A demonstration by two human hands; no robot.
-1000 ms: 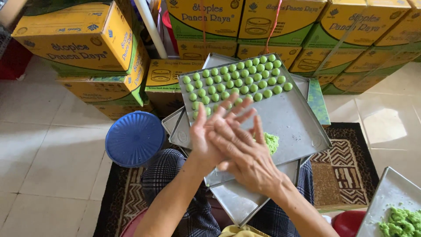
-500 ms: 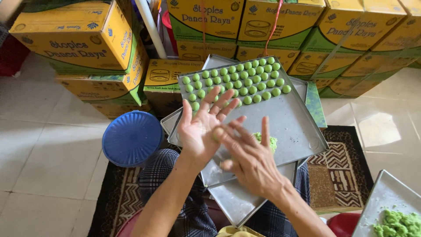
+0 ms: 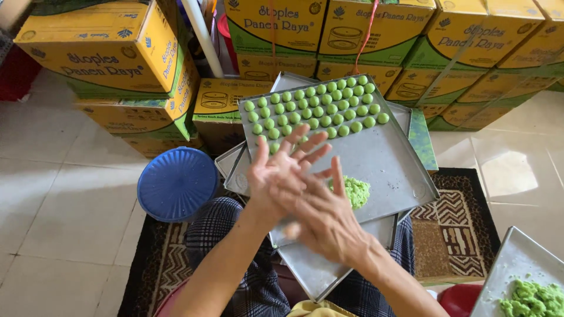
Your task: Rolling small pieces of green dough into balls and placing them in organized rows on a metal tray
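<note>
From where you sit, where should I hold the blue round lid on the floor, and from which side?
Grip the blue lid by its raised outer rim, from the left over bare tile. It lies flat, so a top grab finds little to pinch; cartons and the person's knee crowd the other sides.

Bare tray [image 3: 376, 158] below the dough balls [image 3: 317, 108] lies free; cartons [image 3: 376, 35] probably wall off the far side.

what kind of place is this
Probably a small home food workshop, worked on the floor. Rows of small green dough balls fill a grey metal baking tray, yellow-and-green cardboard cartons are stacked around, and the hands press together above a patterned brown rug.
</note>
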